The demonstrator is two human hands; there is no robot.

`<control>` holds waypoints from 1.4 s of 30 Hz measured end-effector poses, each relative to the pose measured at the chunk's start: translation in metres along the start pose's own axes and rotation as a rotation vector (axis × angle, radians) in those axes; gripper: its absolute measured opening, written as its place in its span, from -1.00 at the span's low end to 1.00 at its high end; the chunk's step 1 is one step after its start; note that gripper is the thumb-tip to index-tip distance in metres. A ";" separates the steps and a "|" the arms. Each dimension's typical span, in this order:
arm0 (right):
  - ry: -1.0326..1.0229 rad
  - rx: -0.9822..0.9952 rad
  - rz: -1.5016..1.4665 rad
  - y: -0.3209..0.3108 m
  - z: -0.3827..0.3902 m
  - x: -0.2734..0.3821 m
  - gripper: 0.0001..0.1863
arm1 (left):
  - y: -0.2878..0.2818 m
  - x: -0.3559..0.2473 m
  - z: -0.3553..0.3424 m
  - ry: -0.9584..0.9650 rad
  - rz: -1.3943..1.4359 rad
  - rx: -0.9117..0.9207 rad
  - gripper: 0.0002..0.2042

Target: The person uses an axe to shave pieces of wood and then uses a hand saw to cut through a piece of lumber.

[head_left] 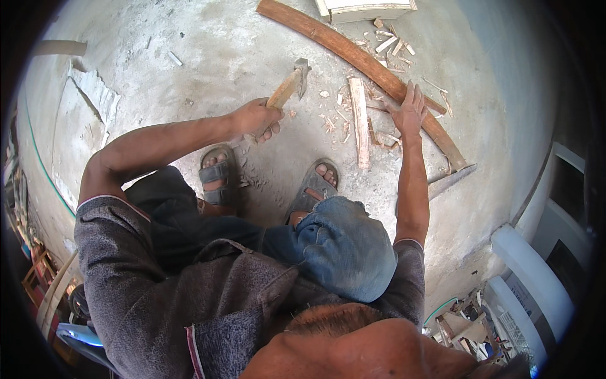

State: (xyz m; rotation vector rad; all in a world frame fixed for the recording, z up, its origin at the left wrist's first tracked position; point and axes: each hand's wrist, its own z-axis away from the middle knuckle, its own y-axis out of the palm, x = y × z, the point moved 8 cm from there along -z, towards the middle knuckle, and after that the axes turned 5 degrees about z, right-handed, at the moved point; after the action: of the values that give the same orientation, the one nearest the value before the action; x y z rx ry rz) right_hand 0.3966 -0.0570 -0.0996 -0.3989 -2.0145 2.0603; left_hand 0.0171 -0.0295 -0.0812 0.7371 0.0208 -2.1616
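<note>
My left hand is closed round the wooden handle of a short adze, raised in front of my left foot. Its metal head is blunt at the top and tapers to a thin end pointing down. To the right, my right hand lies with fingers stretched out on a long brown wooden board. The board slants across the floor from the far middle to the right. A pale strip of wood lies between my hands, with wood chips around it.
A metal blade lies by the board's near end. More wood splinters are scattered beside a white box-like object at the far edge. My sandalled feet stand close in. Scrap wood is piled at lower right.
</note>
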 end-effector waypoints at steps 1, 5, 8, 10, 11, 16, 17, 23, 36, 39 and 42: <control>0.011 0.078 0.073 0.010 -0.005 -0.009 -0.13 | -0.002 -0.003 -0.001 -0.014 0.060 0.017 -0.63; -0.049 0.243 0.058 0.027 -0.031 -0.020 -0.16 | -0.010 -0.008 -0.009 -0.020 0.479 0.172 -0.63; -0.197 0.213 -0.135 -0.017 -0.016 0.013 -0.25 | -0.036 -0.015 -0.009 0.047 0.641 0.168 -0.64; -0.242 0.235 -0.319 -0.054 0.007 0.035 -0.30 | -0.054 -0.013 -0.011 0.132 0.700 0.014 -0.65; -0.207 0.332 -0.391 -0.062 0.020 0.040 -0.33 | -0.062 -0.015 -0.011 0.169 0.662 -0.041 -0.64; -0.123 0.676 -0.757 -0.062 0.094 0.060 -0.38 | -0.082 -0.064 0.001 0.308 0.573 -0.046 -0.60; -0.122 0.649 -0.795 -0.041 0.111 0.055 -0.38 | -0.076 -0.077 0.008 0.316 0.574 -0.013 -0.58; 0.058 0.703 -1.011 -0.043 0.171 0.112 -0.41 | -0.085 -0.092 0.005 0.502 -0.037 -0.109 -0.38; 0.105 0.793 -0.934 -0.052 0.146 0.154 -0.37 | -0.108 -0.150 0.050 0.779 -1.158 -0.675 -0.58; -0.175 0.474 -0.832 -0.049 0.124 0.150 -0.31 | -0.118 -0.139 0.043 0.589 -1.258 -0.641 -0.59; -0.228 0.307 -0.850 -0.097 0.099 0.151 -0.34 | -0.130 -0.129 0.049 0.524 -1.243 -0.607 -0.61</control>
State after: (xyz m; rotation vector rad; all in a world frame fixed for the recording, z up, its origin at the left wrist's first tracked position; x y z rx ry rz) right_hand 0.2181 -0.0940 -0.0057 0.6640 -1.5094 1.8186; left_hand -0.0388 0.1349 -0.0046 1.0168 1.7135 -2.6852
